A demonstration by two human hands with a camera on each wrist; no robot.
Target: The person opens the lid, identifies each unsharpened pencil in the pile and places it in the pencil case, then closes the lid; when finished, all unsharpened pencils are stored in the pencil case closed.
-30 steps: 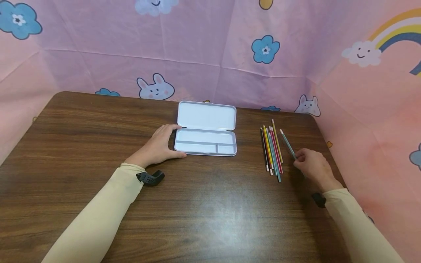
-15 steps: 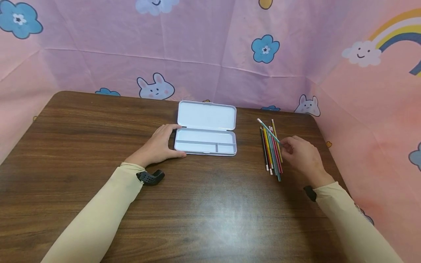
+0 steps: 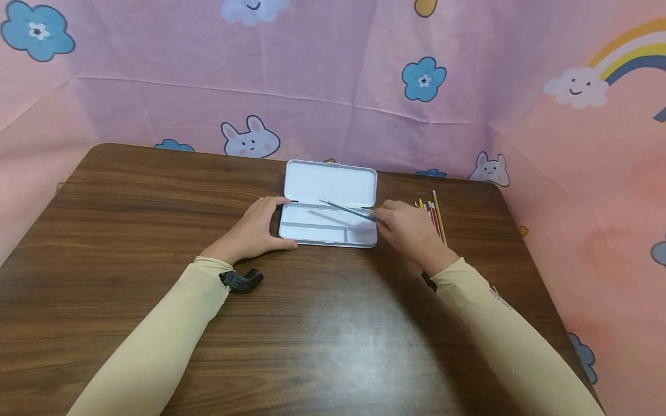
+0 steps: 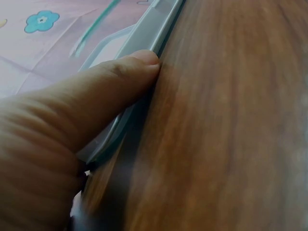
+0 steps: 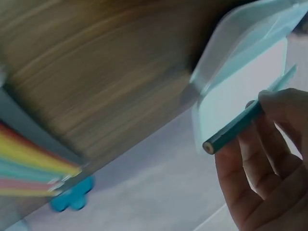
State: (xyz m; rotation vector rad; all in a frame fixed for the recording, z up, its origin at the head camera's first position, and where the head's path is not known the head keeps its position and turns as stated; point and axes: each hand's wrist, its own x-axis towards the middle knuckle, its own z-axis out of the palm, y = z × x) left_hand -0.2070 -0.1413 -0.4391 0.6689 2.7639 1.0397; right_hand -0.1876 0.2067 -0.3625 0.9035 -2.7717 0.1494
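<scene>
A white pencil case [image 3: 312, 234] lies opened flat on the wooden table, its lid [image 3: 330, 182] toward the back and its tray split into compartments. My left hand [image 3: 250, 228] holds the case's left end, thumb along the front edge and fingers at the back; the thumb [image 4: 115, 74] presses its side in the left wrist view. Between thumb and fingertips, my right hand [image 3: 408, 228] pinches a teal pencil [image 3: 346, 209] near one end, over the right part of the tray. Its unsharpened wooden end shows in the right wrist view, where the pencil [image 5: 233, 129] slants toward the case.
To the right, several pencils [image 3: 438, 214] lie in a loose bunch, partly hidden behind my right hand. The brown table [image 3: 312, 335] backs onto a pink patterned cloth [image 3: 322, 104], which also rises along its right side.
My right hand has carried the teal pencil leftward from beside the bunch, across it, to above the case. My left hand has stayed at the case's left end.
</scene>
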